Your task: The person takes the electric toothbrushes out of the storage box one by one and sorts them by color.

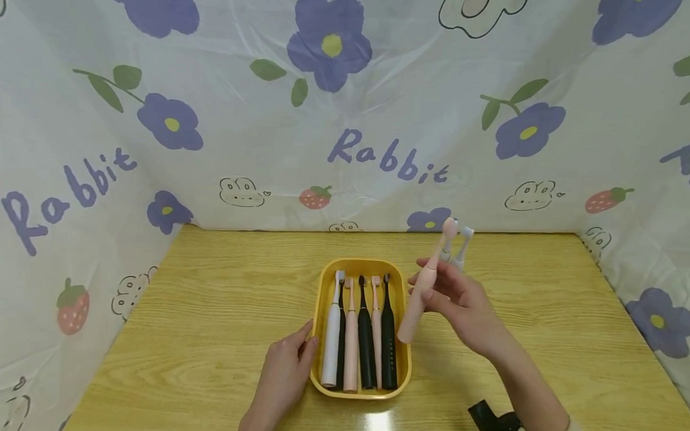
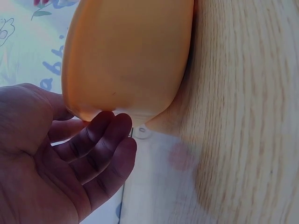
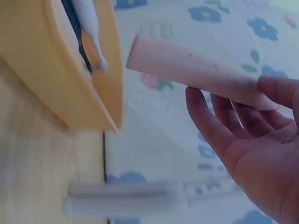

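Note:
My right hand [image 1: 462,302] holds a pink electric toothbrush [image 1: 417,310] by its handle, between thumb and fingers, brush head up, just beyond the box's right rim. In the right wrist view the thumb lies on one side of the pink handle [image 3: 187,67] and the fingers on the other. A yellow box [image 1: 361,394] holds several electric toothbrushes side by side: white [image 1: 331,348], pink [image 1: 351,355] and black [image 1: 366,349]. My left hand [image 1: 282,372] rests against the box's left side, its fingers loosely bent at the outer wall [image 2: 131,56].
Behind my right hand, white toothbrushes [image 1: 464,245] stand on the wooden table [image 1: 234,288]; their pale handles [image 3: 126,198] blur in the right wrist view. A black curved object [image 1: 492,423] is by the right forearm. Patterned cloth [image 1: 383,103] hangs behind the table.

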`<state>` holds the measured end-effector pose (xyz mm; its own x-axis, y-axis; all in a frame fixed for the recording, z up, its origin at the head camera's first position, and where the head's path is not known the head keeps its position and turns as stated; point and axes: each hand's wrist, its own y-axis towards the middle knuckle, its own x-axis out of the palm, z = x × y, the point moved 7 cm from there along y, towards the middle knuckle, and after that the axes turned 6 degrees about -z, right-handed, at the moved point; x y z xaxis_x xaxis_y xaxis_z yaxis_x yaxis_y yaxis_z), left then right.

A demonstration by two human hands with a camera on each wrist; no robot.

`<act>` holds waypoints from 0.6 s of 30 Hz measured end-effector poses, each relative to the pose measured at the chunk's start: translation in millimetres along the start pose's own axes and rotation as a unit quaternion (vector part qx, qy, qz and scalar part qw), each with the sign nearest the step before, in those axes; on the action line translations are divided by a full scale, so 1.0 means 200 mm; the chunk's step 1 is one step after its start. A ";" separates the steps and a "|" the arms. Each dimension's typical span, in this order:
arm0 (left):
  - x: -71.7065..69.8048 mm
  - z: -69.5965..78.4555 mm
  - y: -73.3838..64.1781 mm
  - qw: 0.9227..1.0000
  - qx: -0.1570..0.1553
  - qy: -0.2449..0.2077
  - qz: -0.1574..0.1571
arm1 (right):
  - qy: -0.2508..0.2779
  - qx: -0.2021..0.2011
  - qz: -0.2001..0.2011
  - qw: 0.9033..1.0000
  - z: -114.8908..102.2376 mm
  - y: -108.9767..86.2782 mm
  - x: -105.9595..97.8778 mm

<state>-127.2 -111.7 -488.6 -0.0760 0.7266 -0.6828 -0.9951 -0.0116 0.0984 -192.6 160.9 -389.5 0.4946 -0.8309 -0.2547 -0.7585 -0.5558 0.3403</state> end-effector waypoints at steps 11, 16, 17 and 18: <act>0.00 -0.01 0.01 1.000 -0.007 -0.001 0.000 | -0.025 -0.020 0.080 0.996 -0.04 -0.17 -0.42; 0.00 -0.01 0.01 1.000 -0.005 0.003 -0.001 | -0.032 0.002 0.162 0.986 -0.01 -0.22 -0.56; 0.00 -0.01 0.01 1.000 -0.005 0.003 -0.002 | -0.031 0.004 0.181 0.983 0.00 -0.23 -0.58; 0.00 -0.01 0.01 1.000 -0.006 0.004 -0.003 | -0.034 0.008 0.200 0.979 0.02 -0.25 -0.60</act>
<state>-129.7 -113.2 -491.1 -0.0696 0.7218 -0.6886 -0.9962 -0.0145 0.0855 -216.4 288.2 -379.3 0.1276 -0.9784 -0.1628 -0.8928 -0.1848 0.4109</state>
